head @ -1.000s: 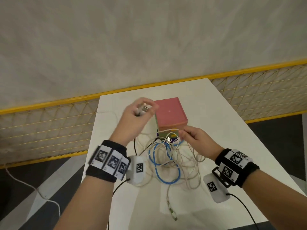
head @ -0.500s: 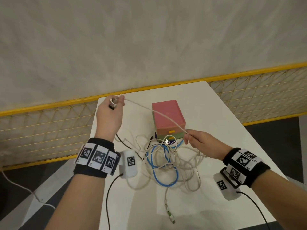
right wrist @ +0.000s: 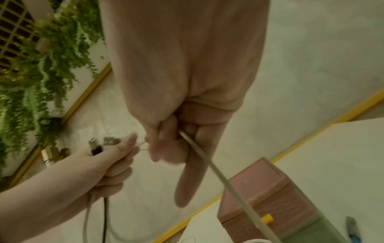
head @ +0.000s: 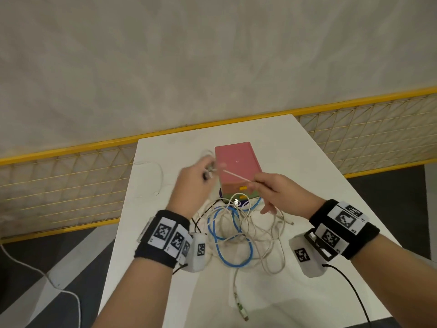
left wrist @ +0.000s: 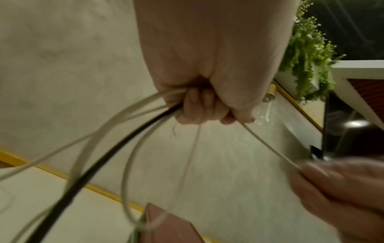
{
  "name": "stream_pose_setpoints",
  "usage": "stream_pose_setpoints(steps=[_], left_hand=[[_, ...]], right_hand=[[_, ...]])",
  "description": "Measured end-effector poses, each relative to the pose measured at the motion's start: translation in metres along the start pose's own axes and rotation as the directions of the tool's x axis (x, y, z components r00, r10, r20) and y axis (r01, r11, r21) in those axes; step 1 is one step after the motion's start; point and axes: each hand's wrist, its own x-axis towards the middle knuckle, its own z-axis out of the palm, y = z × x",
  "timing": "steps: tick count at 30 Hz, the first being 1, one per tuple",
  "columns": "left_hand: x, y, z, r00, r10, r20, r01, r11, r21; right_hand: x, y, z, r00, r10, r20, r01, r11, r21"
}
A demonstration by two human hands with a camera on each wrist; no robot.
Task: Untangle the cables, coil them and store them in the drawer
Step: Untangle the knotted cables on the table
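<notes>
Cables (head: 236, 233) lie tangled against drawer box (head: 237, 166).

A white table (head: 307, 176) stands against a yellow mesh fence (head: 59, 185), with hanging green plants (right wrist: 41, 65) nearby.

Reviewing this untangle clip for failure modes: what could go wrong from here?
1. The left hand grips white and black cables together while the right hand pinches the thin white cable stretched between them; pulling may tighten the tangled heap.
2. That heap touches the pink-topped drawer box; a tug could drag it.
</notes>
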Motion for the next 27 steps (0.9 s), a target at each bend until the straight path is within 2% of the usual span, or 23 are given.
stream_pose_setpoints(steps=[2,3,5,7,9,11,13,15,17,19,21,22,25,27], left_hand=[[0.008,-0.016,-0.012,0.973,-0.035,-0.227,0.057,0.994,0.09],[0.009,-0.021,-0.015,0.954,-0.038,-0.296,0.084,0.986,0.142],[0.009,-0.024,-0.014,0.94,-0.058,-0.337,0.134,0.969,0.207],[0.005,-0.017,-0.008,0.962,-0.074,-0.264,0.117,0.982,0.149],[0.0,-0.006,0.001,0.999,-0.033,-0.041,0.034,0.998,0.043],[-0.003,0.0,0.011,0.99,0.012,0.143,-0.008,1.0,-0.028],[-0.002,-0.002,0.013,0.986,0.013,0.168,0.001,0.996,-0.085],[0.002,-0.004,0.007,0.995,0.027,0.099,-0.017,0.996,-0.093],[0.008,-0.005,-0.008,0.992,0.049,-0.115,-0.056,0.996,-0.062],[0.015,-0.012,-0.03,0.923,-0.012,-0.385,-0.021,0.996,-0.082],[0.019,-0.024,-0.051,0.852,-0.084,-0.517,0.057,0.996,-0.067],[0.02,-0.03,-0.058,0.85,-0.111,-0.516,0.111,0.993,-0.03],[0.014,-0.038,-0.059,0.891,-0.238,-0.386,0.312,0.94,0.141],[0.008,-0.038,-0.05,0.921,-0.254,-0.296,0.343,0.888,0.305]], right_hand=[[0.0,0.003,-0.004,1.0,-0.015,-0.018,0.015,1.0,0.012],[0.0,0.004,-0.005,0.999,-0.033,-0.032,0.032,0.999,-0.009],[0.005,0.005,-0.003,0.996,-0.072,-0.057,0.067,0.995,-0.08],[0.011,0.004,0.001,0.991,-0.111,-0.073,0.1,0.985,-0.14],[0.017,-0.001,0.006,0.985,-0.154,-0.073,0.141,0.977,-0.158],[0.021,-0.007,0.008,0.978,-0.195,-0.074,0.182,0.971,-0.153],[0.024,-0.012,0.008,0.972,-0.218,-0.083,0.207,0.971,-0.123],[0.025,-0.01,0.009,0.975,-0.201,-0.094,0.194,0.978,-0.07],[0.023,0.0,0.01,0.988,-0.133,-0.078,0.131,0.991,-0.028],[0.018,0.019,0.014,0.998,-0.056,-0.042,0.056,0.998,-0.006],[0.012,0.033,0.017,0.999,-0.015,-0.043,0.014,1.0,-0.022],[0.011,0.037,0.018,0.998,-0.01,-0.064,0.007,0.999,-0.034],[0.01,0.035,0.017,0.993,-0.038,-0.112,0.031,0.997,-0.064],[0.013,0.026,0.015,0.99,-0.071,-0.124,0.064,0.996,-0.06]])
